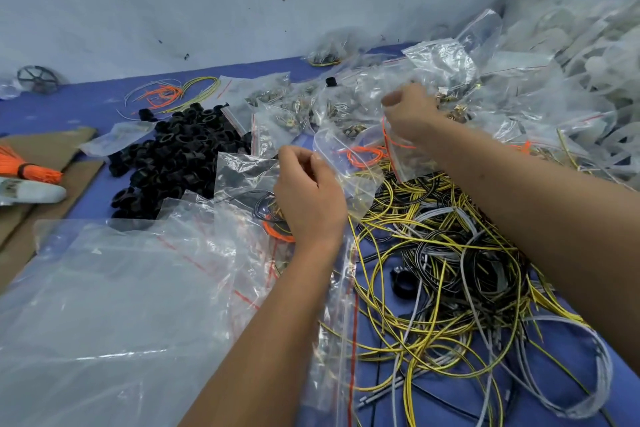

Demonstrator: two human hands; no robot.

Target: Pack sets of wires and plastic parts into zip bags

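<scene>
The left hand (308, 194) is down at the middle of the blue table (86, 104), fingers curled, pinching the mouth of a small clear zip bag (349, 163) between thumb and fingertips. Under that hand lies another small bag (242, 180) with black and orange wire coiled inside. The right hand (410, 111) is reaching further back, fingers bunched together into a heap of bagged metal fittings (301, 107); it looks to be pinching something small there, though I cannot tell what, since the fingertips are buried among the plastic. An orange wire (389, 139) trails down below that wrist, and a loop of orange wire (363, 154) lies just beside the bag the left hand holds. To the right of both arms, a big tangle of yellow, black and grey wires (443, 253) sprawls across the table. To the left, a pile of black plastic rings (173, 156) sits near the middle, one stray black ring (401, 279) sitting among the wires. Large empty zip bags (121, 305) with red seal lines are spread across the near left. Far left, a bundle of orange wires (24, 166) rests on cardboard (48, 142), and a few loose wires (173, 94) lie near the wall
</scene>
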